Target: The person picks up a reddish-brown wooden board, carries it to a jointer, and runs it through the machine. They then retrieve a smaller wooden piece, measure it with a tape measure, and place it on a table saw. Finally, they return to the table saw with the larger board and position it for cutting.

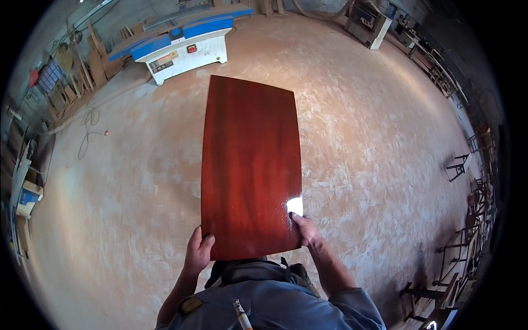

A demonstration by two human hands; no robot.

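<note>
A glossy red-brown wooden panel (250,159) extends forward from my body, its near end close to my waist. My left hand (198,251) grips the panel's near left corner, thumb along the edge and fingers partly hidden beneath. On the near right edge, my right hand (307,229) is closed round the panel with its thumb on the top face. A bright reflection shows on the surface beside that thumb. The panel's underside is hidden.
A white machine with a blue top (187,49) stands at the far left, near leaning boards (99,66). A loose cable (88,129) lies on the dusty floor (374,165). Another machine (369,25) stands at the far right; wooden stools (457,166) and frames line the right side.
</note>
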